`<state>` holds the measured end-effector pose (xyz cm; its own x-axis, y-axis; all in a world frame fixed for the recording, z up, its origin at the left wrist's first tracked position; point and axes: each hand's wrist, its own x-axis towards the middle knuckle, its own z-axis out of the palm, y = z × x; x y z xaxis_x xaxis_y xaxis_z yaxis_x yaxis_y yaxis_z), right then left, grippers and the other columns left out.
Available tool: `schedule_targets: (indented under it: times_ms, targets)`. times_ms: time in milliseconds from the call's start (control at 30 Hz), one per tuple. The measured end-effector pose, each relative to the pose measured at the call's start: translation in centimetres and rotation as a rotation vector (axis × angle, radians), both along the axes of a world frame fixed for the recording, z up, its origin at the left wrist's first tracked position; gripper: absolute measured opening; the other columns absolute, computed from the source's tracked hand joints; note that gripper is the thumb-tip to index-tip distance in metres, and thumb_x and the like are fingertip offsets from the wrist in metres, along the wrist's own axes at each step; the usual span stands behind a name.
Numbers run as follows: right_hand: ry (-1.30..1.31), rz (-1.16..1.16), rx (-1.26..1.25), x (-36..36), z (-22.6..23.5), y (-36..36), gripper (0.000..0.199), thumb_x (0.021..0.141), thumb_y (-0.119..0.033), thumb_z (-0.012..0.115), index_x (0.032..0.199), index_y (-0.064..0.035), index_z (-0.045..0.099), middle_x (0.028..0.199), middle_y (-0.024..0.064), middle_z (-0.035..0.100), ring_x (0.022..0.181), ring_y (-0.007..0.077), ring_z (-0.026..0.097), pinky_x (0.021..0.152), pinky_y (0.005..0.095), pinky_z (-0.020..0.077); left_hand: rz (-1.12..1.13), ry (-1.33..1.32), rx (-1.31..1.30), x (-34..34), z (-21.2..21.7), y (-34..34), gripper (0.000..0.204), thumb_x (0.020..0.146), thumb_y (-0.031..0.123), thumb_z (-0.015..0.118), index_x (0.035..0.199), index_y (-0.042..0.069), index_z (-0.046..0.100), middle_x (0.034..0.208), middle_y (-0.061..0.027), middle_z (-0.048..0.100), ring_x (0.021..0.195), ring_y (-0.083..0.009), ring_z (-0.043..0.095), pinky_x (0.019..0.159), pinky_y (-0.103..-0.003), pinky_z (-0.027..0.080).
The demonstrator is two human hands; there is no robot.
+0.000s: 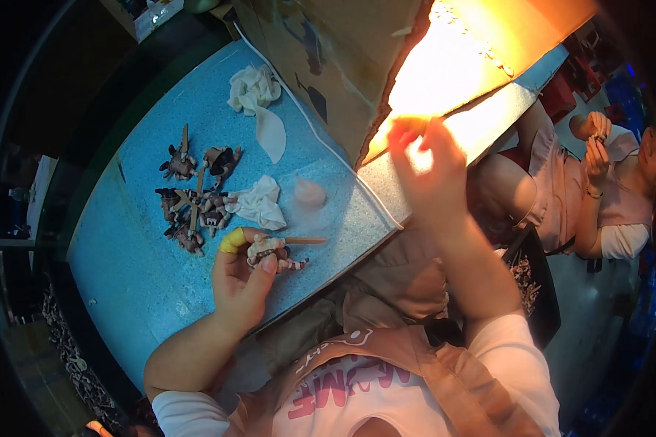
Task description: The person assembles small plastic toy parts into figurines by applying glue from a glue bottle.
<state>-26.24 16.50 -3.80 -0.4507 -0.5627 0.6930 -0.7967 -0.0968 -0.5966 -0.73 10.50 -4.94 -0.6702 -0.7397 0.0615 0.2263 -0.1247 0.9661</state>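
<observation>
Near the table's front edge, my left hand (242,284), with yellow tape round one finger, pinches a small figurine (268,251) between thumb and fingers. A thin wooden-looking stick (306,240) juts out of it to the right. My right hand (434,167) is raised before a brightly lit cardboard panel; glare and motion blur its fingers, and I cannot make out anything in them. Several similar dark and pale figurines (213,207) lie in a cluster beyond my left hand. Beside them are a crumpled white cloth (259,202) and a pinkish, blurry lump (310,193).
A blue table (124,291) carries another crumpled white cloth (254,87) at the back. Cardboard (335,65) stands behind a white cord (317,138). At right, a co-worker (598,175) sits near a dark bin (543,288) of small parts. More parts (73,349) lie at lower left.
</observation>
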Motion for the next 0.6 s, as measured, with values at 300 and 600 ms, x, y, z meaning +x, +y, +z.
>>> schedule_targets:
  times_ms: [300,600]
  targets:
    - [0.393,-0.275,0.593,-10.5,-1.1,-5.7,0.024,0.08,-0.025,0.052,0.089,-0.0057,0.062,0.075,0.0157,0.063,0.071,0.0356,0.06,0.066,0.0425,0.0486,-0.024,0.045,0.053,0.0,-0.1,0.5,0.03,0.083,0.0,0.056,0.111,0.001,0.043,0.102,-0.0109,0.056,0.091,-0.0152,0.054,0.08,-0.03,0.047]
    - [-0.178,0.145,0.033,-0.2,1.2,3.2,0.024,0.068,0.002,0.07,0.088,0.0006,0.058,0.084,0.0093,0.057,0.07,0.0148,0.053,0.064,0.0241,0.0434,-0.054,0.096,0.202,-0.7,0.5,1.3,0.033,0.083,-0.003,0.056,0.113,0.0,0.043,0.102,-0.009,0.054,0.096,-0.0159,0.054,0.082,-0.033,0.048]
